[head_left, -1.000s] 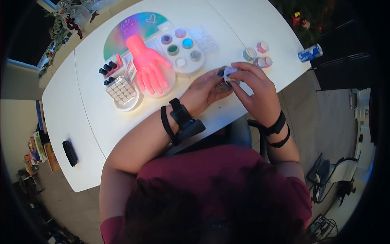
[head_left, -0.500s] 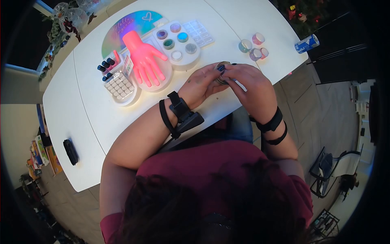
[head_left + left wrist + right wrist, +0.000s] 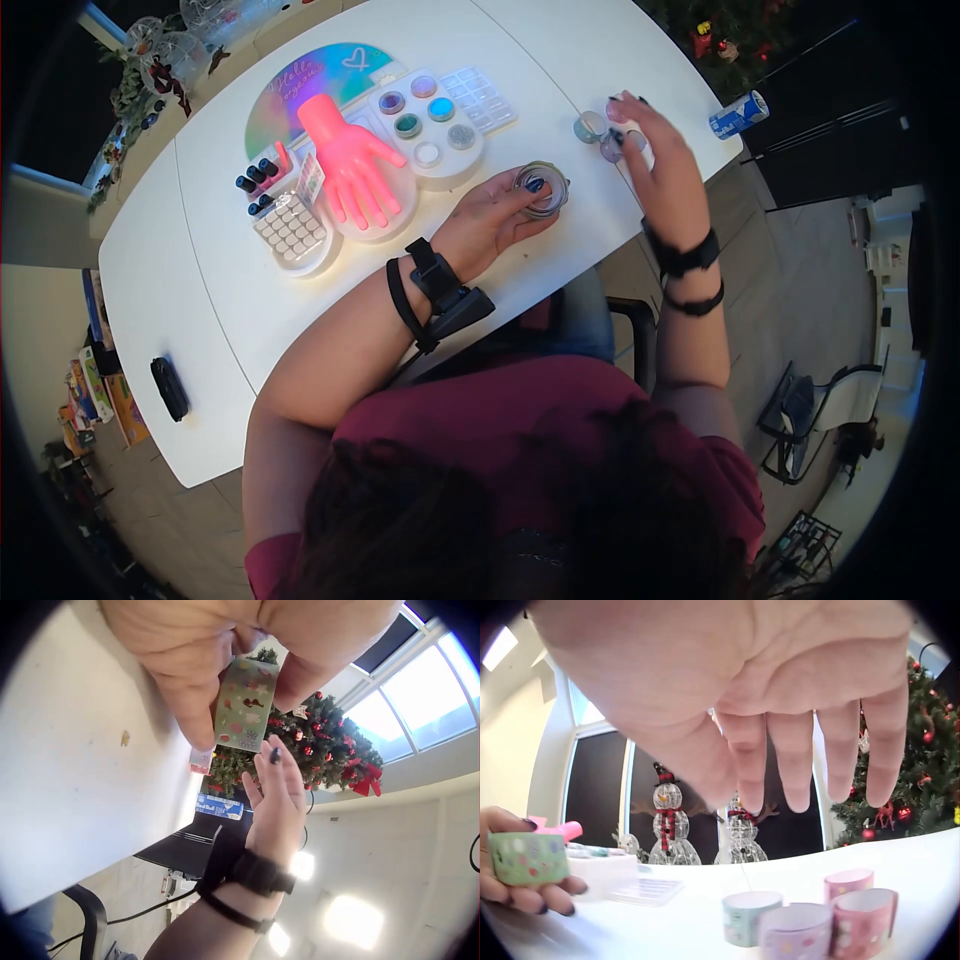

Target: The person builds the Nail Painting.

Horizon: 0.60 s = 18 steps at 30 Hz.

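My left hand [image 3: 488,222] holds a green sticker roll [image 3: 246,705] between thumb and fingers, near the table's front edge. The roll [image 3: 529,859] is printed with small pictures; from the head view its open centre shows, with the thumb across the rim. Reaching out to the right, my right hand [image 3: 672,180] has its fingers extended and nothing in them. It is over a group of similar rolls: a pale teal roll [image 3: 750,919], a lilac roll [image 3: 796,934], a pink roll [image 3: 864,924] and another pink roll [image 3: 849,883] behind. From above, the hand partly covers them.
Left of the hands, a pink model hand [image 3: 350,160] stands beside a white holder with glitter pots [image 3: 440,108]. A clear compartment tray [image 3: 480,98] lies behind. White-capped containers [image 3: 292,228] stand further left, a blue can [image 3: 738,115] at the right edge.
Both hands were together at the roll; my right hand has left it and moved right, over the other rolls. The left hand keeps the green roll, now more fully visible.
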Tool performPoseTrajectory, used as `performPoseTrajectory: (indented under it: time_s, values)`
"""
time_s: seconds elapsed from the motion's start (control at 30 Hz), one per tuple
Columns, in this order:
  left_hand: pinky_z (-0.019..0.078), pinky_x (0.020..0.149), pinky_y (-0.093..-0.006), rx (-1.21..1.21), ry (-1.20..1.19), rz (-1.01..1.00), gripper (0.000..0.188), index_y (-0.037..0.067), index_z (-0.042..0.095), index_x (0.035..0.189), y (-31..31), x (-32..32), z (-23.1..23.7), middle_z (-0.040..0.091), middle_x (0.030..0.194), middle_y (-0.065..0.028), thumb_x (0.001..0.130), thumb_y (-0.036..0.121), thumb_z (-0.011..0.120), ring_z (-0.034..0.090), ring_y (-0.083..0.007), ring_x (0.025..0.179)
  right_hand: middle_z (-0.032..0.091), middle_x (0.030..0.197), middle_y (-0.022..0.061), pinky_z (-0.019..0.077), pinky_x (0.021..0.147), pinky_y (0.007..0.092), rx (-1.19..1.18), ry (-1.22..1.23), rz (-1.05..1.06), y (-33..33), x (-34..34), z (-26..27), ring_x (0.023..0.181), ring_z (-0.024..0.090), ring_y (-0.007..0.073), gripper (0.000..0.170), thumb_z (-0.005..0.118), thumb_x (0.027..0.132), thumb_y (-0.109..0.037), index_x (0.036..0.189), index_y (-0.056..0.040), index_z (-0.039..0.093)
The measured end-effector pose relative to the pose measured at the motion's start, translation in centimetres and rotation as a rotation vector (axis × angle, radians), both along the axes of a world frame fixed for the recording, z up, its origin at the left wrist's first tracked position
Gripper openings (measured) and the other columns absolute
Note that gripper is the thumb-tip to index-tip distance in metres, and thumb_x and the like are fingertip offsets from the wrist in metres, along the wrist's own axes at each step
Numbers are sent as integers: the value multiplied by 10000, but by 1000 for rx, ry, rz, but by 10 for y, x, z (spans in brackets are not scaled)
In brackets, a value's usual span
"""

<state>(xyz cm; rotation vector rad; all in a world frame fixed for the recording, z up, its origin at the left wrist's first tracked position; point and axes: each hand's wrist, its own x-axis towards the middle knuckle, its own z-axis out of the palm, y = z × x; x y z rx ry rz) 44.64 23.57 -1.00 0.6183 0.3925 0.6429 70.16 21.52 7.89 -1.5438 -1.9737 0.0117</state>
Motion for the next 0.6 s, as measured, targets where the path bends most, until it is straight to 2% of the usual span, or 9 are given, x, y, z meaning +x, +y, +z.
performPoseTrajectory:
  time_s: [0.07, 0.17, 0.23, 0.27, 0.4, 0.47, 0.5, 0.57, 0.6]
  values:
    - [520, 1174, -376, 30, 29, -6, 440, -29, 495, 1511, 0, 0, 3, 615, 1497, -161, 1146, 214, 531, 618, -231, 1385, 705, 1393, 193, 469, 1172, 463, -40, -9, -50, 22, 19, -2, 1414, 571, 411, 412, 720, 958, -76, 1370, -89, 706]
    - [511, 1184, -378, 25, 35, 5, 455, -29, 484, 1524, 0, 0, 3, 601, 1522, -170, 1145, 217, 539, 613, -228, 1391, 730, 1340, 165, 412, 1226, 504, -312, 48, 3, 40, 18, -6, 1411, 575, 391, 384, 746, 945, -114, 1329, -111, 741]
    - [507, 1188, -380, 15, 38, 10, 449, -30, 482, 1525, -1, 0, 4, 602, 1519, -175, 1150, 212, 528, 605, -232, 1405, 753, 1291, 126, 356, 1259, 558, -95, -403, -35, 43, 3, -18, 1367, 614, 365, 374, 769, 927, -138, 1301, -132, 758]
    - [507, 1188, -380, 16, 39, 12, 449, -30, 482, 1525, -2, 0, 4, 602, 1519, -175, 1150, 212, 528, 605, -232, 1405, 765, 1266, 102, 278, 1286, 613, -71, -464, -54, 47, 1, -26, 1343, 630, 353, 346, 773, 921, -146, 1268, -148, 773]
    - [516, 1181, -393, -32, 12, 30, 433, -23, 486, 1525, -1, 0, 2, 622, 1488, -166, 1161, 211, 496, 615, -247, 1396, 773, 1229, 109, 381, 1238, 572, -62, -416, -27, 43, -7, -20, 1287, 658, 366, 339, 788, 901, -122, 1239, -120, 765]
    - [520, 1178, -397, -66, -17, 36, 427, -21, 489, 1523, 0, 0, 1, 627, 1482, -164, 1164, 210, 484, 619, -254, 1393, 771, 1204, 108, 548, 1095, 478, -175, 64, 48, 18, -29, 5, 1220, 706, 312, 308, 771, 911, -41, 1214, -88, 750]
    - [521, 1180, -403, -72, -11, 41, 425, -18, 489, 1524, -1, 0, 2, 639, 1457, -154, 1166, 210, 476, 631, -249, 1372, 771, 1204, 108, 548, 1095, 478, -177, 60, 50, 7, -38, 10, 1220, 706, 312, 308, 771, 911, -41, 1214, -88, 750]
    - [523, 1181, -409, -78, -9, 47, 423, -16, 489, 1525, -2, 0, 1, 651, 1431, -144, 1167, 209, 468, 644, -245, 1351, 756, 1199, 93, 633, 921, 356, -342, 615, 68, -17, -55, 17, 1157, 726, 224, 271, 731, 929, 39, 1182, -56, 742]
    - [523, 1182, -413, -77, -14, 50, 418, -12, 492, 1522, -2, 1, 0, 663, 1393, -130, 1167, 206, 463, 656, -233, 1322, 717, 1233, 83, 645, 887, 322, -364, 659, 76, -25, -62, 20, 1143, 716, 177, 294, 700, 947, 68, 1213, -51, 744]
